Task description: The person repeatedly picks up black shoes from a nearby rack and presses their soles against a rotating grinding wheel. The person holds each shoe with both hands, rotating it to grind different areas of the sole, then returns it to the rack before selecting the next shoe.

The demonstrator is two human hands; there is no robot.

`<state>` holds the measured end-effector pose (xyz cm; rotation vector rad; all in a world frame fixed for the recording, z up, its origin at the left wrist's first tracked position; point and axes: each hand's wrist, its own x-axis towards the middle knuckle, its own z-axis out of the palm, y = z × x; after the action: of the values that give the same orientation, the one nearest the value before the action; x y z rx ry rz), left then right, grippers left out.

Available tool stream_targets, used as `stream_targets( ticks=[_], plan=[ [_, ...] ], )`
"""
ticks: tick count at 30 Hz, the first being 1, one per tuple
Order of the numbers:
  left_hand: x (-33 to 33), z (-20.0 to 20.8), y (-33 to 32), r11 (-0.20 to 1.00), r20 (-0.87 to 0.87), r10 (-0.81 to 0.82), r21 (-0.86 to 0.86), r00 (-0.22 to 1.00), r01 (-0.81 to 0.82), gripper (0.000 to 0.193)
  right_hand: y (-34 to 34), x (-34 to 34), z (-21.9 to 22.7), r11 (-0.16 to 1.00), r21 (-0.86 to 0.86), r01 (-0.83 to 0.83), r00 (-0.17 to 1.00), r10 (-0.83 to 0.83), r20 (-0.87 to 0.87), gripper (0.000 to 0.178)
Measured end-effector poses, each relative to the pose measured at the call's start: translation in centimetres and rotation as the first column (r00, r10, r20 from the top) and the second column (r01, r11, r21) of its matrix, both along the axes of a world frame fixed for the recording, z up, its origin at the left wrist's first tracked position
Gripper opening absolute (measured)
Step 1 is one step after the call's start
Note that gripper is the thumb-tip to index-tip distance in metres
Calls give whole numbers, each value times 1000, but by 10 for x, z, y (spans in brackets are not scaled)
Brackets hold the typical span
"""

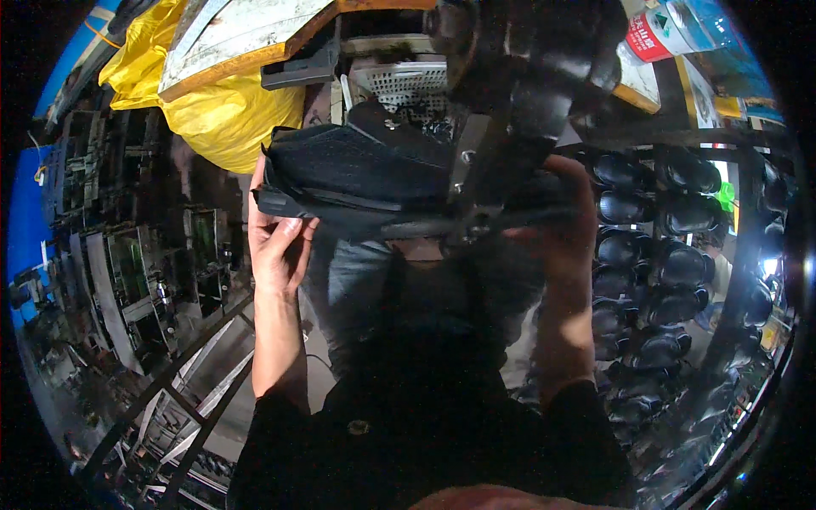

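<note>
A black piece that looks like a shoe upper (365,170) stretches across in front of me, its layered edges folded toward the left end. My left hand (282,251) is closed on that left end, thumb on the near side and the other fingers partly behind it. On the right, my right hand (571,217) grips the other end; its fingers are in shadow and partly hidden. Between the hands, the dark narrow arm of a machine (473,191) comes down over the upper. Whether its tip touches the material, I cannot tell.
The dark machine body (540,64) looms above the right hand. Behind the upper stands a pale perforated basket (404,81). A yellow bag (234,119) hangs below a worn white board (242,42). Racked black shoes (680,263) fill the right; a plastic bottle (671,34) lies far right.
</note>
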<state>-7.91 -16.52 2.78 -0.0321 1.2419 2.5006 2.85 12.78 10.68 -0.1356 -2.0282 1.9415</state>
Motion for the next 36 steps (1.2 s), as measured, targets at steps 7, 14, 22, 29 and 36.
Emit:
stream_targets(
  ticks=[7,14,22,29,36],
  plan=[
    [3,1,-6,827,-452,-39,-515,891,-225,75,-6,-4,-7,986,168,-14,998,4,62,66],
    [3,76,31,716,-820,-336,-542,463,-441,88,-17,-11,16,925,372,-74,997,57,56,52],
    [-2,126,79,513,-598,-690,-802,408,-306,65,-14,-11,16,868,483,-111,993,116,19,52],
    [-3,106,80,737,-489,-540,-668,685,103,43,-18,-16,31,808,581,-102,994,106,27,60],
    [4,86,76,852,-396,-438,-469,807,232,50,2,-11,-37,949,297,-102,984,139,-109,91]
  ],
)
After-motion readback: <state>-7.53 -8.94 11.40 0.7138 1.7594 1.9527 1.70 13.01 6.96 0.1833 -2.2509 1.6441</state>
